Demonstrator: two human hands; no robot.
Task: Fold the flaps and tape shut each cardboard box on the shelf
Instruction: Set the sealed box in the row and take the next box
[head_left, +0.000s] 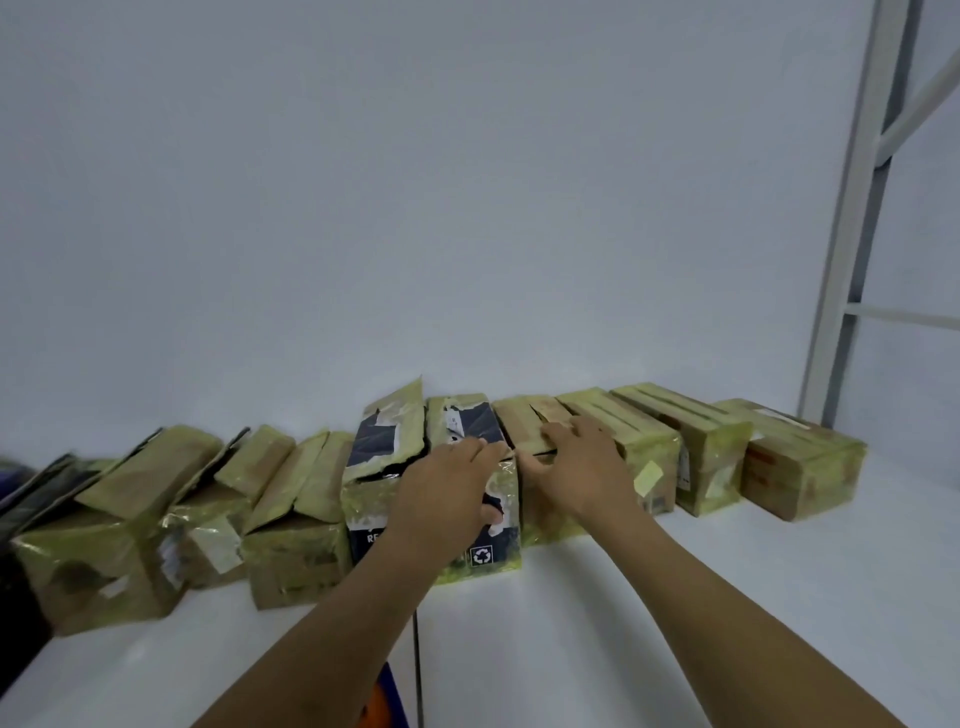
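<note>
Your two forearms reach in from six o'clock and meet at the middle of the row. Your left hand (447, 483) lies with straight fingers flat on the right-hand flap of the dark printed box (483, 556), thumb hanging over its front face; it is open and pressing, not gripping, which I judge keeps that flap down while the other one is dealt with. Your right hand (576, 462), at three o'clock from the left and just beside it, spreads its fingers flat over the top of the neighbouring brown box (535, 426), also open, probably steadying it or holding its flaps closed. Both wrists are low and level, palms down. At eleven o'clock from your left hand the dark box's other flap (389, 431) stands up, so this box is not yet ready for tape. No tape shows in either hand. At nine o'clock the open boxes (291, 551) wait with flaps raised; at two o'clock the closed boxes (711, 457) sit flat-topped. All stand on the white shelf (675, 597), against the wall, with a steel upright (852, 260) at one o'clock.
</note>
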